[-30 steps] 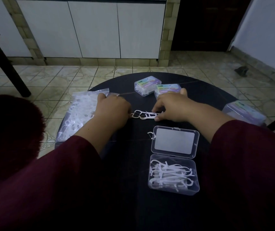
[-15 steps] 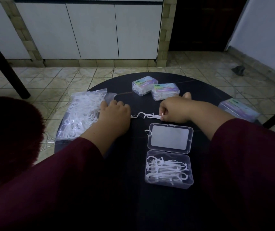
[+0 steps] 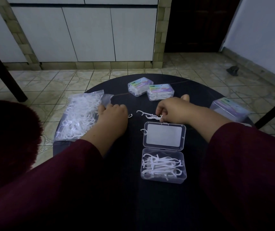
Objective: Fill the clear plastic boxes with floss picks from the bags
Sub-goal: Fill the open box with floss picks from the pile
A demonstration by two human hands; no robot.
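The right hand [image 3: 173, 110] pinches a small bunch of white floss picks [image 3: 148, 115] by one end, with its fingers [image 3: 161, 117] curled tight around them. The picks stick out to the left of the hand, just above the dark round tabletop [image 3: 126, 189]. The left hand [image 3: 112, 116] is curled, and a bit of one floss pick [image 3: 130, 116] pokes out at its fingertips. I cannot tell if it really grips that pick. This hand lies right beside the clear bag of floss picks [image 3: 79, 116] on the left.

The open clear plastic box [image 3: 163, 167] sits near the person, partly filled with picks, and its lid [image 3: 164, 136] lies flat on the far side of it. One loose pick [image 3: 143, 130] lies at the lid's left edge. Two closed boxes [image 3: 150, 90] sit at the far side, and one more closed box [image 3: 230, 110] sits on the right.

A moment ago the two hands were closer, both touching the same bunch. Now the hands have pulled apart, and the bunch has gone with the right hand.
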